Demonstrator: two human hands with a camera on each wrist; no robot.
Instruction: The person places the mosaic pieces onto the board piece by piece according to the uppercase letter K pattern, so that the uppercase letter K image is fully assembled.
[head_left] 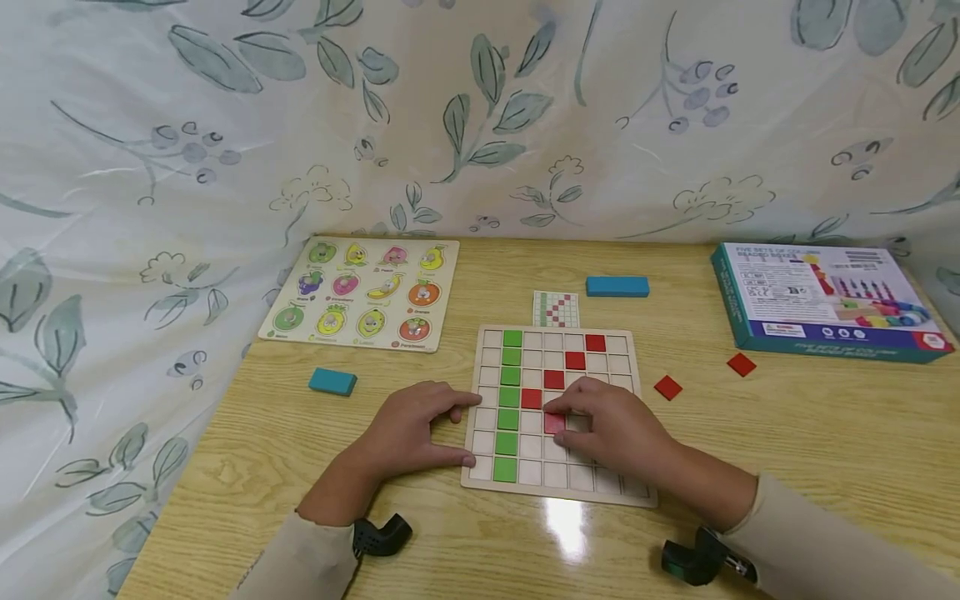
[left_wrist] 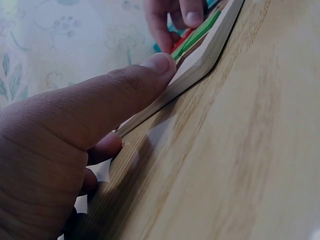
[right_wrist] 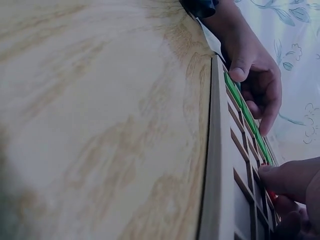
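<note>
A wooden grid board (head_left: 530, 473) lies on the table, with a column of green square tiles (head_left: 508, 397) and a diagonal of red square tiles (head_left: 575, 361). My left hand (head_left: 408, 429) steadies the board's left edge, thumb and index finger spread and touching the rim; its other fingers are tucked under. Over the middle of the grid, my right hand (head_left: 626, 429) pinches a red tile (head_left: 554, 423) between thumb and fingers at a cell just below the diagonal's lower end. In the right wrist view that hand's fingers partly cover the red tile.
Two loose red tiles (head_left: 667, 387) lie right of the board. Behind it are a small pattern card (head_left: 556, 308) and a blue block (head_left: 617, 287). A fruit picture board (head_left: 358, 292) and another blue block (head_left: 332, 382) lie left; a toy box (head_left: 828, 300) stands back right.
</note>
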